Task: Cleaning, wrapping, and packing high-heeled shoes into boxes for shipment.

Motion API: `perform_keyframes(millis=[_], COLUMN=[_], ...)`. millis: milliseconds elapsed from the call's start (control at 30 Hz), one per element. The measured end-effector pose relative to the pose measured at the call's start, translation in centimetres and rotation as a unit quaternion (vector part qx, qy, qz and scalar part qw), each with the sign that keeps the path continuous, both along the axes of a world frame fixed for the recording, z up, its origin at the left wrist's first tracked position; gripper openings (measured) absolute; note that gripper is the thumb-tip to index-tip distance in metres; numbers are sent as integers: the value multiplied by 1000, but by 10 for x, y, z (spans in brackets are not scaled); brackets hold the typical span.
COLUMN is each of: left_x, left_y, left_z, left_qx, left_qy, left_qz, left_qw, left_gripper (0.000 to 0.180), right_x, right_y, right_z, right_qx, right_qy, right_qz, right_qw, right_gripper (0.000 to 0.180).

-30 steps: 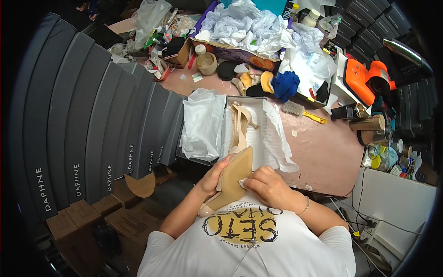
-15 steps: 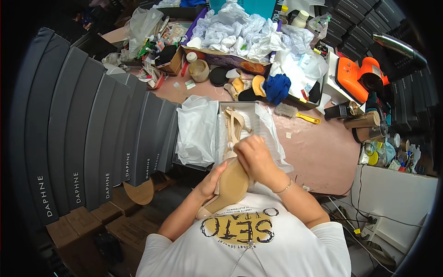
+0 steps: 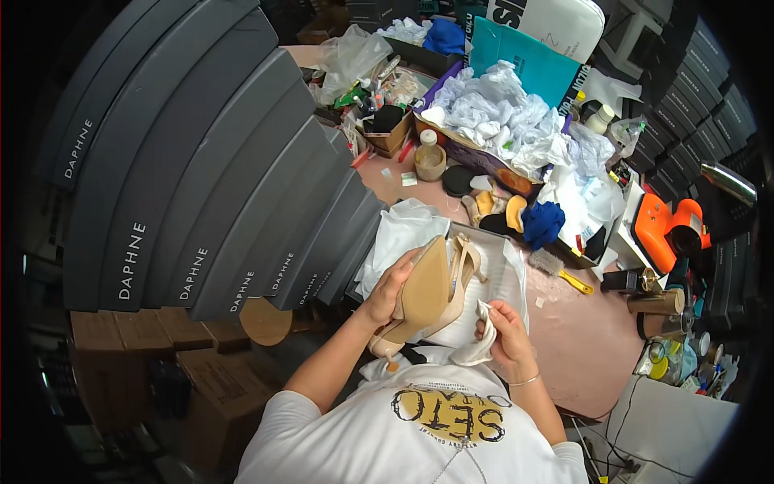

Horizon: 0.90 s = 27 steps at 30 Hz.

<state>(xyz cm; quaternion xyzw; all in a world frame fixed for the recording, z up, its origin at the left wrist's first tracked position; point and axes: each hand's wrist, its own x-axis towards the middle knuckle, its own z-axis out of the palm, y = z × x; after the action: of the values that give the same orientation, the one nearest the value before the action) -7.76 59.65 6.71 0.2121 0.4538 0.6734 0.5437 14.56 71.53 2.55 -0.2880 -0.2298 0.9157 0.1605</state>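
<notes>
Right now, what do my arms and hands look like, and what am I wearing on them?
Both forearms are bare below the short white T-shirt sleeves. The left hand wears nothing visible: no glove, no ring to be made out. The right hand is also ungloved, with a thin silver bangle at the wrist.

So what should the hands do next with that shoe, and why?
Probably bring the white cloth in the right hand back onto the tan shoe. The left hand holds it sole-up, and the cloth sits just off it.
</notes>
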Motion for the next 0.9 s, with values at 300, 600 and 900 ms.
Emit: perform_keyframes(millis=[300,600,900], left_x=[-34,-65,51], left_y=[13,34,41], left_z=[-54,-114,-144], left_qx=[-84,-268,-218], left_qy=[-181,352,566], left_qz=[41,29,-209], left_qw=[979,896,767], left_gripper=[46,53,42], right_x=[-7,3,3], right_y=[-11,-12,-6], right_z=[-13,-33,-37], right_qx=[-151,-208,-213], right_qy=[56,133,138], right_qz=[-45,-89,-125], right_qw=[986,965,959], right_gripper=[17,20,16])
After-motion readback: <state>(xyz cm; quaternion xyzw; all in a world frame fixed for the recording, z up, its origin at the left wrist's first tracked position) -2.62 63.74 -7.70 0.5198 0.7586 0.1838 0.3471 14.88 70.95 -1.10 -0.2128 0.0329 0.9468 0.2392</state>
